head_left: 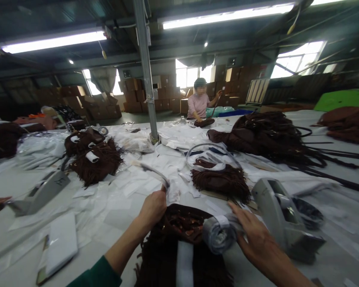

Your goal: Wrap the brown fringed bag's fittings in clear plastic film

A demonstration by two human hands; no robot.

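A dark brown fringed bag point(152, 259) lies at the near edge with its top open and a white paper band down its front. My left hand point(154, 205) is closed at the bag's left rim, gripping a thin plastic-wrapped strap point(155, 171) that curves up and leftward. On the bag's right side rests a coil wrapped in grey plastic point(218, 237) with a white band around it. Against that coil is my right hand point(254, 233), its fingers stretched and apart from the thumb. The inside of the bag shows crumpled reddish-brown material.
Grey tape dispensers stand at right point(283, 219) and left point(43, 191). Fringed brown bags lie ahead point(221, 181) and at left point(98, 163). A large bag pile point(263, 133) sits far right. Across the table is a co-worker point(199, 103), beyond a metal post point(146, 75). Loose white paper covers much of the table.
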